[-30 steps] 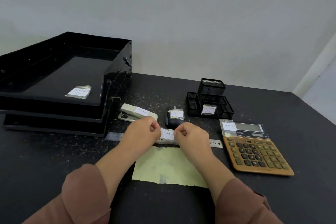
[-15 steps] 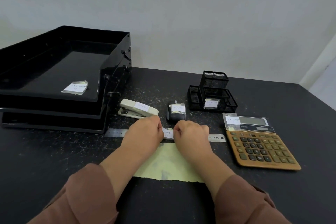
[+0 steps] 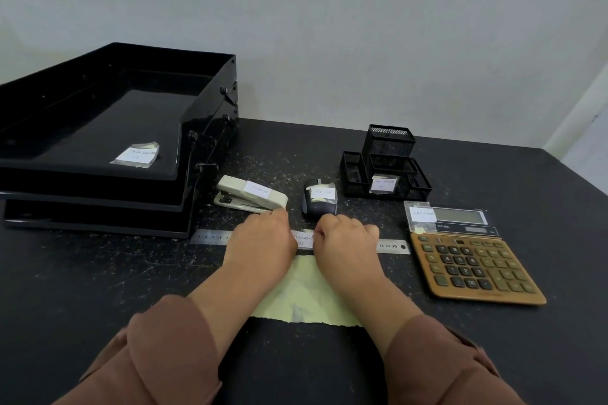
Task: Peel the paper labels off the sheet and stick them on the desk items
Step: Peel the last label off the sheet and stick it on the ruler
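Soft, even, rather dim light fills the frame, and the wall [image 3: 329, 26] across the upper half reads flat grey with a brighter strip at the far right edge. The black trays [image 3: 115, 128] at the left show a faint sheen on their smooth surfaces. Shadows are weak and short. Wide-angle bending curves the desk [image 3: 493, 154] edge toward the right. The sleeves [image 3: 158, 355] at the bottom look soft, and the small handwriting on the labels stays barely legible.
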Demonstrator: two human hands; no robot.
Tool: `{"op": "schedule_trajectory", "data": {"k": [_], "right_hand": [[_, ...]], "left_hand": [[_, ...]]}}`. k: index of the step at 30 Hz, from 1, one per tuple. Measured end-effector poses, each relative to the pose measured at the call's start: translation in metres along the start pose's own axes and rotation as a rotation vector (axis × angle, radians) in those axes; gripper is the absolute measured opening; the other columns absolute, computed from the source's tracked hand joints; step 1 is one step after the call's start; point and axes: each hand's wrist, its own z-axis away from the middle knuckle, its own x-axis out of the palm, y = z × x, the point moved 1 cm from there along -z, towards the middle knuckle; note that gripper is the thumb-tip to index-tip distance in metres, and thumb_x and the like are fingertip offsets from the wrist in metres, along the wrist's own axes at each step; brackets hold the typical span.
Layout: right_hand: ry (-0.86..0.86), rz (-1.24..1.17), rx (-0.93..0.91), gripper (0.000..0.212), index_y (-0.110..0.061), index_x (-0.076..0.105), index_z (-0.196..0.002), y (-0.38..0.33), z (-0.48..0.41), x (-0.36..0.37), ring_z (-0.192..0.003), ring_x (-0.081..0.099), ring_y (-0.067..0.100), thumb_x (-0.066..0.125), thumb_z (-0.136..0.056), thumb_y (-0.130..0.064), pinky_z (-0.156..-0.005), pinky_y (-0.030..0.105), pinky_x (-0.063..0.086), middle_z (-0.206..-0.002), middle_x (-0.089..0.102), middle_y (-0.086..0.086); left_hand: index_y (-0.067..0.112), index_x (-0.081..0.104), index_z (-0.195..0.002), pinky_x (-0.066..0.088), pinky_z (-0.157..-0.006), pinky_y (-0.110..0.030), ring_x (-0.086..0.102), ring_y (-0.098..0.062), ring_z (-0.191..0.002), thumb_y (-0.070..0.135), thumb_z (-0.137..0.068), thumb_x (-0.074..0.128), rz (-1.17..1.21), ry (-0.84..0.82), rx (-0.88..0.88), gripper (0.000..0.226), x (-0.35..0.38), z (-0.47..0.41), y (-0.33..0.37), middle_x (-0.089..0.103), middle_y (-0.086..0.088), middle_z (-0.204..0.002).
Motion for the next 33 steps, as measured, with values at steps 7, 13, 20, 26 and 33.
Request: {"op": "schedule_trajectory", "data": {"k": [7, 13, 20, 26, 33], "right_hand": [[0.009, -0.076, 0.022, 0.016, -0.028, 0.051, -0.102, 0.000, 0.002, -0.003, -0.089, 0.051, 0.023, 0.043, -0.089, -0.022, -0.073, 0.034, 0.017, -0.094, 0.056, -0.003], [-0.030, -0.011, -0.019, 0.028, -0.035, 0.063, -0.102, 0.001, 0.002, -0.003, -0.090, 0.047, 0.021, 0.042, -0.090, -0.020, -0.071, 0.033, 0.012, -0.095, 0.050, -0.003], [-0.070, -0.046, 0.039, 0.021, -0.037, 0.063, -0.098, 0.003, 0.004, -0.008, -0.096, 0.046, 0.019, 0.045, -0.089, -0.039, -0.074, 0.034, 0.016, -0.097, 0.050, -0.006], [-0.149, -0.065, 0.090, 0.021, -0.043, 0.061, -0.102, 0.008, 0.000, -0.012, -0.101, 0.043, 0.018, 0.046, -0.088, -0.042, -0.077, 0.036, 0.018, -0.098, 0.046, -0.007], [-0.154, -0.086, 0.103, 0.027, -0.042, 0.061, -0.107, 0.011, 0.001, -0.011, -0.105, 0.043, 0.018, 0.042, -0.091, -0.032, -0.077, 0.034, 0.016, -0.107, 0.051, -0.006]], "left_hand": [[0.023, 0.047, -0.086, 0.041, -0.068, -0.034, 0.052, -0.020, -0.082, 0.022, -0.085, 0.051, 0.155, 0.041, -0.036, 0.004, -0.002, 0.000, -0.004, 0.054, 0.006, -0.085], [0.031, 0.061, -0.086, 0.040, -0.080, -0.032, 0.048, -0.016, -0.095, 0.025, -0.088, 0.051, 0.139, -0.066, -0.043, 0.012, -0.001, -0.002, -0.010, 0.052, 0.010, -0.091], [0.036, 0.062, -0.088, 0.039, -0.085, -0.033, 0.046, -0.016, -0.101, 0.035, -0.087, 0.054, 0.116, -0.118, -0.047, 0.008, -0.005, -0.004, -0.013, 0.050, 0.013, -0.092], [0.039, 0.063, -0.094, 0.036, -0.088, -0.035, 0.046, -0.016, -0.104, 0.040, -0.086, 0.056, 0.096, -0.152, -0.048, 0.011, -0.008, -0.004, -0.016, 0.051, 0.014, -0.096], [0.038, 0.062, -0.097, 0.037, -0.087, -0.035, 0.046, -0.015, -0.099, 0.033, -0.084, 0.054, 0.153, -0.149, -0.051, 0.015, -0.007, 0.000, -0.019, 0.043, 0.017, -0.086]]}}
